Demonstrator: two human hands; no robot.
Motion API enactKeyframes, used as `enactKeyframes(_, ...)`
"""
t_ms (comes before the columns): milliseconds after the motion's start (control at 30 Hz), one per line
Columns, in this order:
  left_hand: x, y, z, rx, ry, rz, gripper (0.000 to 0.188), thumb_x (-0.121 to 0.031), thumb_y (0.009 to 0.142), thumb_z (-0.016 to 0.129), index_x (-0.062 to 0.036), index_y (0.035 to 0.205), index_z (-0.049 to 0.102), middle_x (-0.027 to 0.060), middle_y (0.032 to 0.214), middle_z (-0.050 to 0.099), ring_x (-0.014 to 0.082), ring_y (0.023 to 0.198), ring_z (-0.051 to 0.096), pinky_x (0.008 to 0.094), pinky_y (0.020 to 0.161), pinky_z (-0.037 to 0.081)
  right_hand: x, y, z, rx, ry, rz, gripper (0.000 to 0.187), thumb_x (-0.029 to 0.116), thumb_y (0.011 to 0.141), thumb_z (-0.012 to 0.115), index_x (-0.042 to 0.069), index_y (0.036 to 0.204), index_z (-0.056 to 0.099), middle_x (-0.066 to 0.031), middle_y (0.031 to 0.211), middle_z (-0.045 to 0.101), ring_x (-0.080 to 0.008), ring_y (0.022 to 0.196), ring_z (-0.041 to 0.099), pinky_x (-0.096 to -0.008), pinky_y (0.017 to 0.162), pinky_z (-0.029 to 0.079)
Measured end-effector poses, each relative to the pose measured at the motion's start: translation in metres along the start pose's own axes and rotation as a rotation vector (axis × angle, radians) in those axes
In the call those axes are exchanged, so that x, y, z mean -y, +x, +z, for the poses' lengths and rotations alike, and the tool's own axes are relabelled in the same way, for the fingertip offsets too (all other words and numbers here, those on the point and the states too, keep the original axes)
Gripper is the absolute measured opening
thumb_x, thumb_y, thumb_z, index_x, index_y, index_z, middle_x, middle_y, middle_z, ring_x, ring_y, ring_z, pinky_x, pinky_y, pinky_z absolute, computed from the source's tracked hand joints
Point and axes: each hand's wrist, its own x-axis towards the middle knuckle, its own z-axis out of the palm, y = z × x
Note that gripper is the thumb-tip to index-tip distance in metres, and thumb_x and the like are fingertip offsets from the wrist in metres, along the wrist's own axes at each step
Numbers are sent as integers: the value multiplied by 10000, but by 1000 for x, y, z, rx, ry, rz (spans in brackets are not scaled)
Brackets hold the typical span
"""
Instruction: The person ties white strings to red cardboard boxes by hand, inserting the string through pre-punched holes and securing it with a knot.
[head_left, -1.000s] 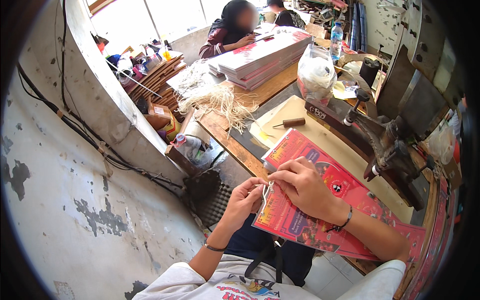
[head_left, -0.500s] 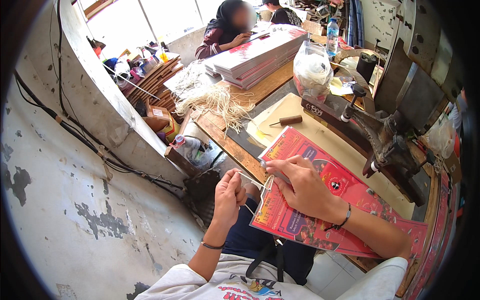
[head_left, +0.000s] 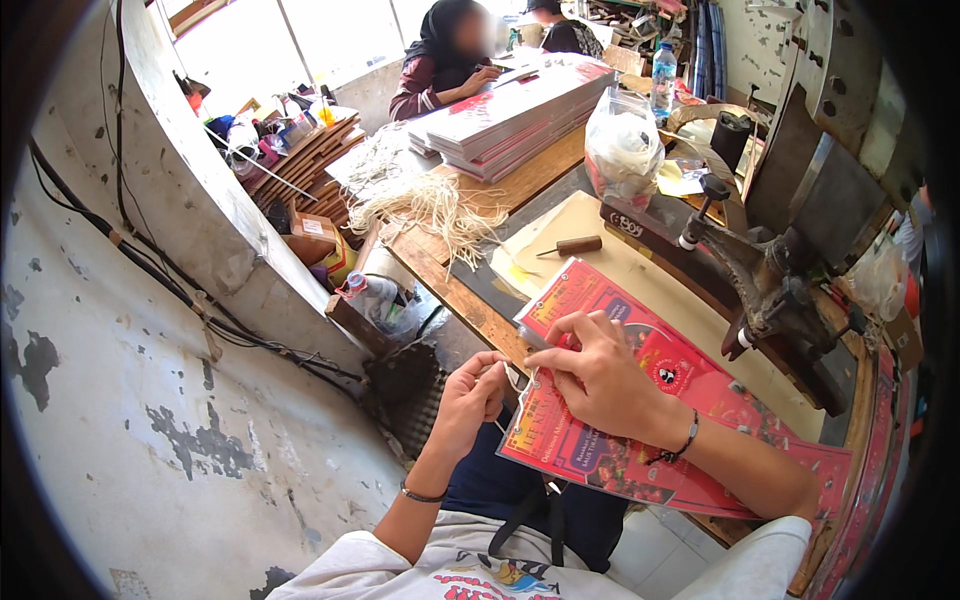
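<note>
A white cord [head_left: 516,382] runs between my two hands at the top edge of a red printed sheet [head_left: 560,425]. My left hand [head_left: 472,402], beyond the sheet's edge, is closed with thumb and forefinger pinching the cord. Over the sheet, my right hand [head_left: 600,380] bends its fingers down onto the cord, forefinger and thumb close together. Part of the cord drops to the sheet's lower corner. Something small and greyish shows by the right fingertips; its kind is unclear. My right palm and forearm cover part of the print.
A wooden-handled awl [head_left: 574,246] lies on tan card beside the sheets. Loose cords [head_left: 440,215] hang over the table's left edge. Beyond are stacked boards [head_left: 510,120], a plastic bag [head_left: 622,145] and a bottle [head_left: 663,78]. A metal machine [head_left: 750,260] stands right; a co-worker sits behind.
My left hand has moved right, closer to the right hand, and the cord between them has gone from stretched to slack and bunched. The right hand has shifted only slightly.
</note>
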Motion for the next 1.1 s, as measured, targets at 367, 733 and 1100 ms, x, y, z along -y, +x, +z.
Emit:
enactKeyframes(367, -38, -16, 36, 83, 666, 541, 113, -29, 979, 617, -5, 1070, 681, -51, 649, 530, -36, 580, 410, 182, 487, 321, 1, 5, -3, -4, 330, -75, 249, 209, 904, 732, 53, 1096, 705, -137, 1010, 699, -316, 1034, 627, -442, 917, 487)
enactKeyframes(733, -33, -13, 25, 82, 537, 196, 277, -135, 1029, 586, 23, 1256, 587, -25, 832, 651, -18, 752, 521, 147, 628, 409, -3, 7, -5, -43, 411, 67, 161, 125, 915, 715, 14, 1032, 716, -130, 876, 705, -265, 782, 686, -355, 679, 551)
enactKeyframes(1100, -26, 9, 26, 36, 558, 186, 259, -161, 990, 655, 65, 1110, 697, -16, 807, 679, 4, 716, 548, 184, 621, 456, -5, 6, -4, -54, 403, 19, 148, 103, 925, 693, -1, 1028, 709, -148, 911, 685, -277, 784, 692, -351, 690, 550)
